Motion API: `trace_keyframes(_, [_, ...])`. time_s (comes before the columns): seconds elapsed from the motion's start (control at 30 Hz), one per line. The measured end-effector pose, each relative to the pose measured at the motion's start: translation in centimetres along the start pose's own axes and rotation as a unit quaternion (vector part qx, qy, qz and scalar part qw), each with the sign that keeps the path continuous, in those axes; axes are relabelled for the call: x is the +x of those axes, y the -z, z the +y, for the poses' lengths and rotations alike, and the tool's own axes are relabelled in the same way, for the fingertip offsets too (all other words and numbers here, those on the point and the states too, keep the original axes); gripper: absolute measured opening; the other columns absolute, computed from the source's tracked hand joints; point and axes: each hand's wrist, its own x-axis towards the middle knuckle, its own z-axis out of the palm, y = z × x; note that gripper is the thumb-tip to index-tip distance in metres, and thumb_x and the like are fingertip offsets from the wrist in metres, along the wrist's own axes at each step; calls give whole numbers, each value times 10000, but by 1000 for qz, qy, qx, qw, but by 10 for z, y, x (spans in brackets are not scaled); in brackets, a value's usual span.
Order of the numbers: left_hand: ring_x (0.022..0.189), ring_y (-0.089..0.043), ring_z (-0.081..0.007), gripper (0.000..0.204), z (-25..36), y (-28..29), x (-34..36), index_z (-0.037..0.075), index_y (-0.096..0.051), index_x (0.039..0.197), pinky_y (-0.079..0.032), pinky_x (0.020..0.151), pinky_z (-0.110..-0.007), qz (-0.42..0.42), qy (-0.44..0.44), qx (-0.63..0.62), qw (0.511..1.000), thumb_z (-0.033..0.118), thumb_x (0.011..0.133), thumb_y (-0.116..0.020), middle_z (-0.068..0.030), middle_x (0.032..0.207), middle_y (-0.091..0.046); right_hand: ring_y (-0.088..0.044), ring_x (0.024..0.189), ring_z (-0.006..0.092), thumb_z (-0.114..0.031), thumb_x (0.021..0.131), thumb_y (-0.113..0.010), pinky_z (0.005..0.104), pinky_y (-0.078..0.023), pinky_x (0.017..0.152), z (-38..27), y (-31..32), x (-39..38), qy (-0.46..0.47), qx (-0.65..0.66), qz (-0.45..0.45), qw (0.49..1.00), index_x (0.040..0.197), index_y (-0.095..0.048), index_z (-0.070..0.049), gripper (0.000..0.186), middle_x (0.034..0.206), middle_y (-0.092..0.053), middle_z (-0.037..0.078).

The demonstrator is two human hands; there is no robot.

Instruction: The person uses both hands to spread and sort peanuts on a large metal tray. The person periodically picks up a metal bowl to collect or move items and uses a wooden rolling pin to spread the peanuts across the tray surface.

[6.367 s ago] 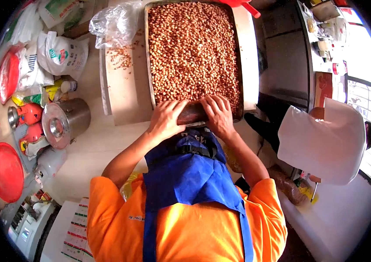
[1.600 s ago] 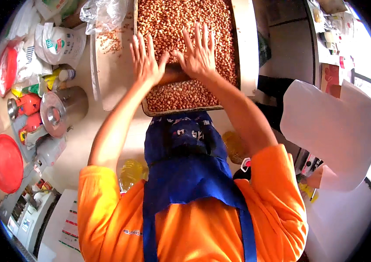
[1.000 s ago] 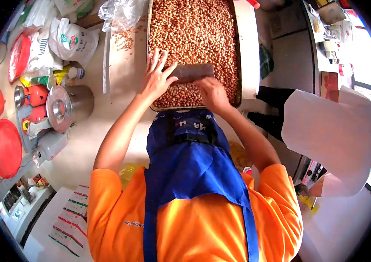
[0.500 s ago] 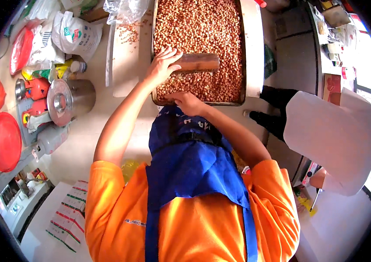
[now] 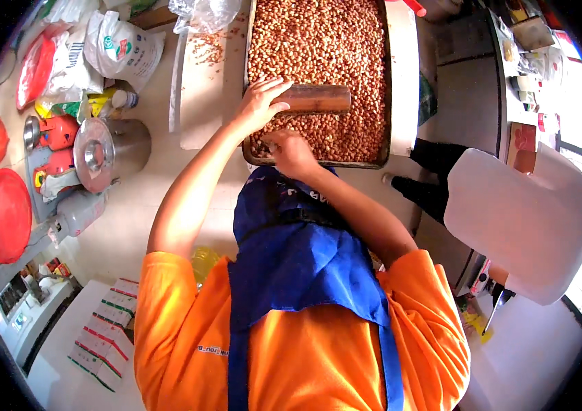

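A pale board (image 5: 195, 127) is lying beneath everything, and on it the long metal tray (image 5: 389, 116) is sitting with its short side turned to the person, probably so that both hands are reaching its near part easily. The raised rim is keeping in a thick layer of reddish-brown nuts (image 5: 318, 51). Beside the far left part of the tray, a clear plastic bag (image 5: 209, 12) is lying crumpled. The brown oblong block (image 5: 320, 100) is resting crosswise on the nuts, toward the near end. The left hand (image 5: 258, 106) is touching its left end, fingers straight and close together, thumb apart, perhaps for keeping it steady. The right hand (image 5: 294, 155) is staying near the near left corner with fingers curled inward; whether it is pinching something, I cannot tell. Smallest of all, brown crumbs (image 5: 209, 49) are lying scattered on the board, outside the rim.
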Motion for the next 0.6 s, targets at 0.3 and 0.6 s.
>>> trace_keyframes(0.3, [1424,-539,-345,1029,38,12,4,260,-452,1712,-381,1261,-526,-62,22,148,987,129,806,-922,-121,1494,-592,-569,1337,344,-234,744,-949,529,-428,1125,54,134,45,-32,-408,18,912,1510,-537,-83,883,1365,-631,142])
trace_keyframes(0.6, [1557,-447,-405,981,68,-5,-101,162,-460,1702,-339,1311,-557,0,-29,160,987,328,849,-916,-202,1626,-523,-488,1536,362,-264,818,-886,566,-316,1308,22,86,-57,39,-278,97,955,1593,-541,-46,876,1609,-573,163])
